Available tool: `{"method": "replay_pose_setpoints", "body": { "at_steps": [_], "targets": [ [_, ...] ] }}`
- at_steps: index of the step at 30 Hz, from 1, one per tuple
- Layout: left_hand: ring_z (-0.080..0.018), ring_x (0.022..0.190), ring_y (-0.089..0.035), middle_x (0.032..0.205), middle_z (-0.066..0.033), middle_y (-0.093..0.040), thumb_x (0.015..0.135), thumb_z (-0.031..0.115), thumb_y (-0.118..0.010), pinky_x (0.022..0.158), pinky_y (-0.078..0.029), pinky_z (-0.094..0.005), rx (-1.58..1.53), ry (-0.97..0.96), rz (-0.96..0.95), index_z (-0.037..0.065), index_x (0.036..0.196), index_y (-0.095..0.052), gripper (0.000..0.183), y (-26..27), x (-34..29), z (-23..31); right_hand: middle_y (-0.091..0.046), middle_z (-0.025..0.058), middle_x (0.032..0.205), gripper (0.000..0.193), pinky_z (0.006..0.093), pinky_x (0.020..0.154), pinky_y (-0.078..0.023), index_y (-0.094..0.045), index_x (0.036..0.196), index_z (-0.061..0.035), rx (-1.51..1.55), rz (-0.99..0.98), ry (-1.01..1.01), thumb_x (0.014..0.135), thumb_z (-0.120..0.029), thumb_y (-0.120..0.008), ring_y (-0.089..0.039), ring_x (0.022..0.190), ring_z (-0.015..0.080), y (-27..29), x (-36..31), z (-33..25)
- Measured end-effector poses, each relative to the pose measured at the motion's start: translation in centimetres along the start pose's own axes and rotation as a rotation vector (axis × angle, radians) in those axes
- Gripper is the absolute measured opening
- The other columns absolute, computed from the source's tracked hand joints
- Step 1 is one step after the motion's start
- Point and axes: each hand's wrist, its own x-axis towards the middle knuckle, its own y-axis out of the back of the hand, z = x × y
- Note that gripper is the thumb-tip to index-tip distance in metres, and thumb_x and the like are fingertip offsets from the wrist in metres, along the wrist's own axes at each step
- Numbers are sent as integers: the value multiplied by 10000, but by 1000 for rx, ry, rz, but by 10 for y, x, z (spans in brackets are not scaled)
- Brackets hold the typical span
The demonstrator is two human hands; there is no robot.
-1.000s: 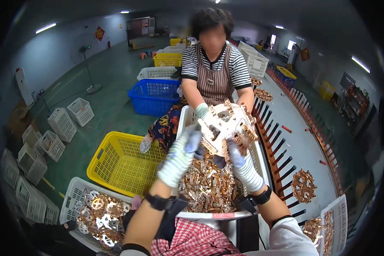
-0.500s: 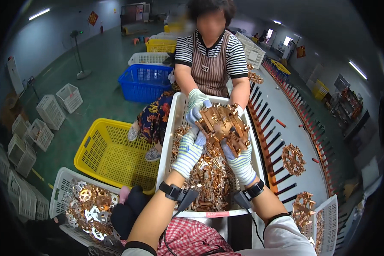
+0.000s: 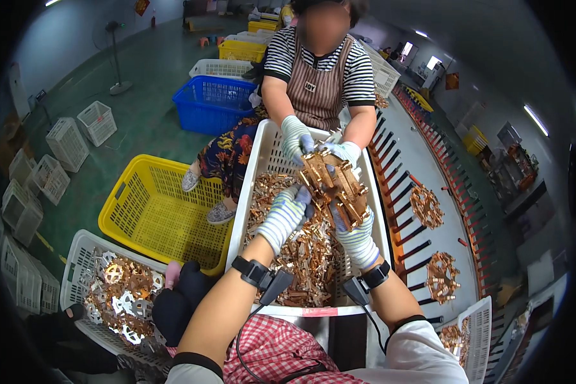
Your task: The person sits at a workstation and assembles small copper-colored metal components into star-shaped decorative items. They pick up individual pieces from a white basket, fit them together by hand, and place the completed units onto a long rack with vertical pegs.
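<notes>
A round, copper-coloured metal frame set with small clip-like pieces (image 3: 335,182) is held above a white crate (image 3: 239,237). My left hand (image 3: 285,214), in a striped knit glove, has its fingers curled at the frame's left lower edge; some fingertips are hidden. My right hand (image 3: 357,240), gloved alike, grips the frame's lower right with the thumb in front. Across the crate, a co-worker's two gloved hands (image 3: 296,139) hold the far side of the same frame. Loose copper-coloured metal pieces (image 3: 301,269) fill much of the crate below.
At left stands a yellow basket (image 3: 153,211), with a blue basket (image 3: 214,105) behind it. A white basket of metal frames (image 3: 77,272) is at lower left. On the right runs a rack of dark rods (image 3: 403,221), some bearing round copper-coloured frames (image 3: 441,276).
The frame has tilted and shifted slightly; the co-worker's right-side hand now shows on its far edge. My left hand has dropped slightly against its lower edge. The whole view has shifted.
</notes>
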Motion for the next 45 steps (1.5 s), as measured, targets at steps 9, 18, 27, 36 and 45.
{"method": "replay_pose_setpoints", "body": {
  "at_steps": [9,18,27,36,45],
  "targets": [
    [-109,481,-482,613,-25,-553,936,290,-536,443,-388,-256,51,-212,32,46,862,-579,259,-1,-7,24,-546,107,1225,481,326,866,-513,-413,1313,-13,217,73,-123,867,-35,-593,-571,1075,195,1,1,0],
    [-107,505,-473,640,-27,-559,900,177,-596,473,-418,-253,30,-128,-103,37,880,-555,147,4,-14,36,-623,91,1063,308,305,819,-524,-558,1166,9,117,320,25,865,-38,-604,-620,939,168,20,16,2],
    [-86,517,-487,731,-30,-573,956,279,-522,436,-437,-242,-372,-108,45,63,937,-530,218,17,-3,29,-672,85,939,329,289,735,-510,-602,1109,-11,660,140,-290,810,-100,-706,-645,824,163,12,6,13],
    [-106,607,-493,693,5,-569,927,272,-592,590,-435,-280,-75,-128,92,37,895,-587,237,18,13,12,-664,48,808,323,277,659,-504,-632,1042,-34,34,105,-54,745,-65,-757,-637,726,150,2,2,20],
    [-115,572,-504,652,-40,-566,875,245,-615,541,-430,-275,204,-386,203,25,822,-592,228,15,3,23,-674,69,823,340,286,662,-515,-630,1047,-32,13,100,-35,734,-47,-761,-648,738,146,6,6,11]
  ]
}}
